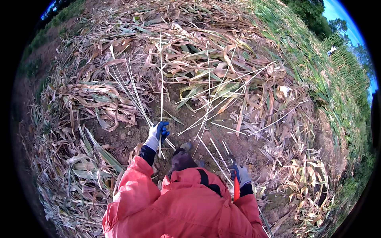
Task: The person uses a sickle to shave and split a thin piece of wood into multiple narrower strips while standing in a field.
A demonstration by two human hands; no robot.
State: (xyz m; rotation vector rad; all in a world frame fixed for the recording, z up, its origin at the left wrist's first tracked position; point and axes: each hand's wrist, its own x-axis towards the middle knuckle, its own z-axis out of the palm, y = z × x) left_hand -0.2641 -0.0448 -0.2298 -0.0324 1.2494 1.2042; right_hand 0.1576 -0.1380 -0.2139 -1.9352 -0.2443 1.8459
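Note:
My left hand [157,132], in a white and blue work glove, is closed around a long pale thin stick [161,77] that stands out ahead of me. Several more pale sticks [131,86] fan out beside it, passing at or behind the same hand; whether it grips them too I cannot tell. My right hand [239,174], in a similar glove, holds a hand tool with red handles [236,189]; its dark metal head points forward, and its exact kind is unclear. Close to the tool lie some short pale sticks [218,151]. A crossing heap of long sticks [208,104] rests on the ground in front.
Dry corn stalks and leaves [98,104] cover much of the ground around a patch of bare soil [125,139]. Green plants [309,80] line the right side. My shoe [186,145] shows between my hands, and a loose stick [279,119] lies at the right.

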